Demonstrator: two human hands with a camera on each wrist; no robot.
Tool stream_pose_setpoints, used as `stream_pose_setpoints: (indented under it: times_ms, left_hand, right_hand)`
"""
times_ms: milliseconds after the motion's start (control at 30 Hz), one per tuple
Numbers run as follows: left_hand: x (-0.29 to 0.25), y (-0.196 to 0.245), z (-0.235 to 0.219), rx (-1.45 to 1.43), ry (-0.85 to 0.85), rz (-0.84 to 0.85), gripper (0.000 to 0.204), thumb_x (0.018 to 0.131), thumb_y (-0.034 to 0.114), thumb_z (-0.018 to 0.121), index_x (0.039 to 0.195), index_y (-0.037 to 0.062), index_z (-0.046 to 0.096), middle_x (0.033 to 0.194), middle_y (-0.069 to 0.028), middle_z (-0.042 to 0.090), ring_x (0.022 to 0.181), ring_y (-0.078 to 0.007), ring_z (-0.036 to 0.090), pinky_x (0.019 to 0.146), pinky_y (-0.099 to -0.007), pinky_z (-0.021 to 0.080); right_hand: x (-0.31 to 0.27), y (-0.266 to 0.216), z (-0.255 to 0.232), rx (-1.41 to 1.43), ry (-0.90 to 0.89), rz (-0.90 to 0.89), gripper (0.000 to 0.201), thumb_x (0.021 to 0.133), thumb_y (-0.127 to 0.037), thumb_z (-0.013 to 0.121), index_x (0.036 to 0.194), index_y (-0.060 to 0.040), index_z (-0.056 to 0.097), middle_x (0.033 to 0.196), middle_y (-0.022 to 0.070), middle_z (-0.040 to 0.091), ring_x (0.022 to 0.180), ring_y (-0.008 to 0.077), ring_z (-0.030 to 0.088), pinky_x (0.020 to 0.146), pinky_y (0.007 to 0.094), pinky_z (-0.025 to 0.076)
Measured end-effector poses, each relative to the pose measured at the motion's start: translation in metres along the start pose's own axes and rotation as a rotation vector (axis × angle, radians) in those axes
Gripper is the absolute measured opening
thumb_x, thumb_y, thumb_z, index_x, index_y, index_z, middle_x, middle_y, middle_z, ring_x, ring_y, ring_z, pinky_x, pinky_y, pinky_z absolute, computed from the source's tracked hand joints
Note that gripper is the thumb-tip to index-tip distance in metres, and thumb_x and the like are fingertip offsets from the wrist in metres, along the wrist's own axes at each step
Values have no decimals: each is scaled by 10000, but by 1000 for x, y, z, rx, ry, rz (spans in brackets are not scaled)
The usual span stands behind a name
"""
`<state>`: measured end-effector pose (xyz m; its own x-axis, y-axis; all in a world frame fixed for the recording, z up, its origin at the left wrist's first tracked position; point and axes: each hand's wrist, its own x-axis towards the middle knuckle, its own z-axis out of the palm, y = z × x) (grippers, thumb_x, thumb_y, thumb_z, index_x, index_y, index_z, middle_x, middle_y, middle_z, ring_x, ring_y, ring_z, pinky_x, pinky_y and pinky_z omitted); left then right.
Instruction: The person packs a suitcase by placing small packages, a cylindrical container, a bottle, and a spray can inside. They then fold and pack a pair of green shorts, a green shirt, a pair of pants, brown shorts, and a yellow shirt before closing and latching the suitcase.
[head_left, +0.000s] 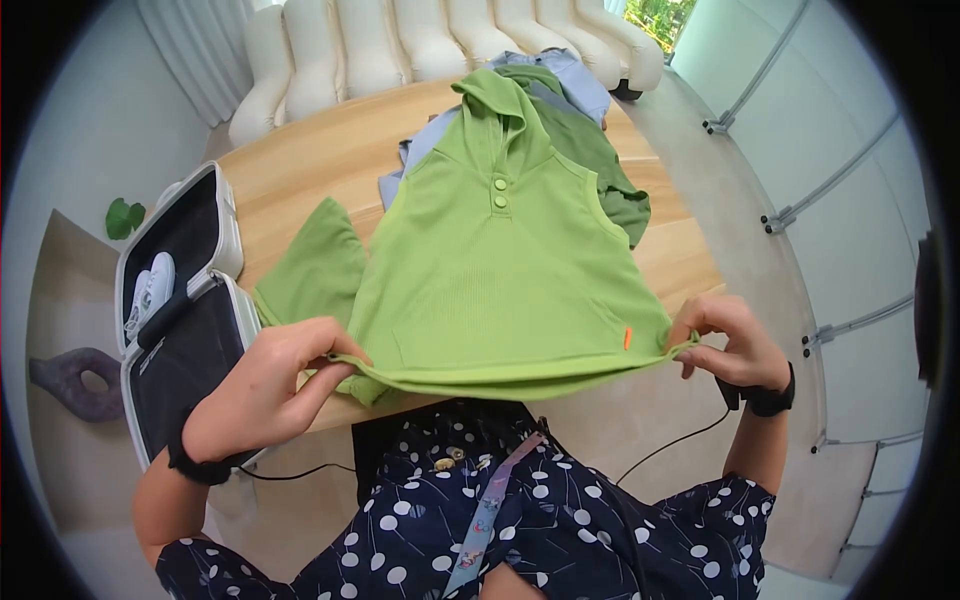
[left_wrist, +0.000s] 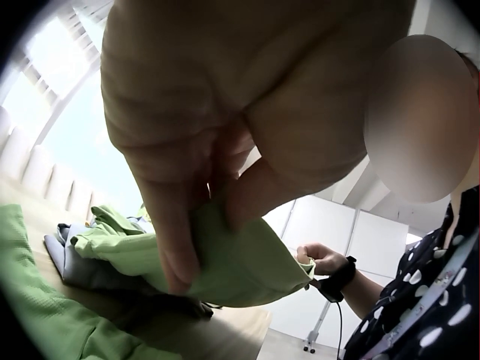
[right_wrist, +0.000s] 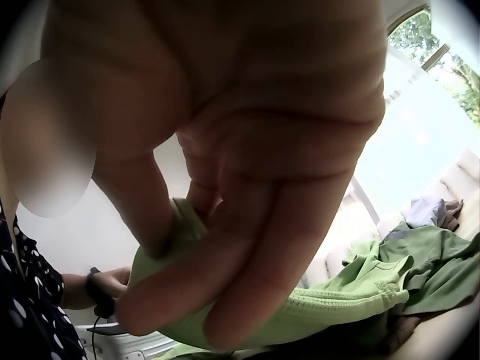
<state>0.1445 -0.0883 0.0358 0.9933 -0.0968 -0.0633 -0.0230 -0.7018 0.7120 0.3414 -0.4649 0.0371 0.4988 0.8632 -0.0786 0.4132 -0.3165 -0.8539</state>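
Note:
A light green sleeveless hooded top (head_left: 500,270) lies front up, its hood toward the far side. Two buttons sit at its neck, and a small orange tab shows near the hem. My left hand (head_left: 268,382) pinches the left end of the hem between thumb and fingers. At the hem's other end, my right hand (head_left: 738,342) pinches the fabric the same way. Between the hands the hem is spread wide and hangs slightly open, raised at the table's near edge. The left wrist view shows the cloth (left_wrist: 247,270) lifted off the tabletop.
Another green garment (head_left: 315,262) lies left of the top. Beyond it are a darker green garment (head_left: 595,155) and a blue-grey one (head_left: 570,75) on the wooden table (head_left: 310,145). An open white suitcase (head_left: 228,185) with white shoes (head_left: 152,290) stands left. A cream sofa (head_left: 370,45) is behind.

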Motion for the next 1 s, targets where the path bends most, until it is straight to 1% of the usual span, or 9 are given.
stream_pose_setpoints:
  times_ms: [200, 367, 500, 633, 667, 833, 900, 967, 1000]
  left_hand:
    - [-4, 0, -4, -64, -20, -23, 94, 831, -28, 559, 920, -35, 590, 782, -165, 619, 729, -262, 640, 609, -312, 490]
    - [23, -3, -27, -82, 112, -126, 137, 886, 16, 507, 1003, -41, 548, 763, -79, 606, 674, -127, 630, 563, -250, 467]
    - [91, -18, -64, -149, 278, -3, 198, 954, 140, 476, 1021, -32, 545, 741, -31, 577, 512, -82, 570, 418, -197, 423]
    - [191, -43, -104, -131, 464, 37, 279, 955, 202, 503, 1098, -35, 540, 724, -45, 594, 545, -82, 596, 446, -202, 465]
    - [217, -54, -112, -144, 507, 37, 325, 935, 177, 512, 1151, -66, 516, 821, -105, 634, 573, -122, 630, 501, -237, 506]
    - [287, -127, -87, -96, 702, -87, 402, 896, 150, 557, 1220, -66, 456, 1071, -214, 593, 778, -231, 671, 641, -309, 551]
    - [282, -145, -67, 287, 657, -24, 458, 854, 116, 581, 1250, -55, 430, 1160, -278, 526, 909, -347, 627, 785, -369, 526]
    - [266, -158, -46, 478, 682, 360, 442, 829, 78, 586, 1238, -16, 450, 1163, -273, 504, 955, -407, 568, 844, -414, 485]
    - [249, -142, -35, 472, 562, 342, 418, 827, 72, 589, 1219, 0, 464, 1136, -252, 510, 934, -405, 569, 818, -425, 487]
  right_hand:
    - [2, -5, -2, 45, -58, 6, 93, 806, 11, 662, 845, 24, 579, 791, 67, 608, 574, 119, 607, 528, 226, 493]
    - [31, 0, -19, 119, 209, 37, 92, 827, 16, 602, 912, 22, 567, 836, 46, 590, 531, 70, 533, 461, 194, 447]
    - [97, 0, -63, -86, 369, -117, 201, 917, -180, 593, 981, 8, 569, 776, -5, 559, 527, 38, 502, 456, 186, 402]
    - [185, 1, -108, -196, 534, -182, 287, 916, -291, 598, 972, -11, 612, 729, -36, 522, 554, 40, 462, 515, 188, 376]
    - [211, 17, -124, -151, 522, -162, 340, 928, -327, 583, 1033, -5, 598, 706, -48, 465, 571, 34, 398, 529, 189, 341]
    - [282, 86, -146, -198, 659, -41, 563, 892, -350, 621, 1273, 26, 447, 1011, 148, 624, 719, 163, 660, 541, 265, 512]
    - [278, 104, -135, -275, 668, -7, 580, 886, -332, 629, 1307, 10, 423, 1136, 216, 602, 756, 198, 682, 563, 287, 536]
    - [262, 113, -116, -385, 632, -95, 433, 872, -274, 646, 1209, -30, 529, 1091, 153, 630, 732, 183, 676, 596, 281, 525]
    - [251, 113, -104, -484, 616, -161, 374, 861, -256, 660, 1155, -42, 571, 1045, 124, 643, 721, 175, 670, 603, 278, 517]
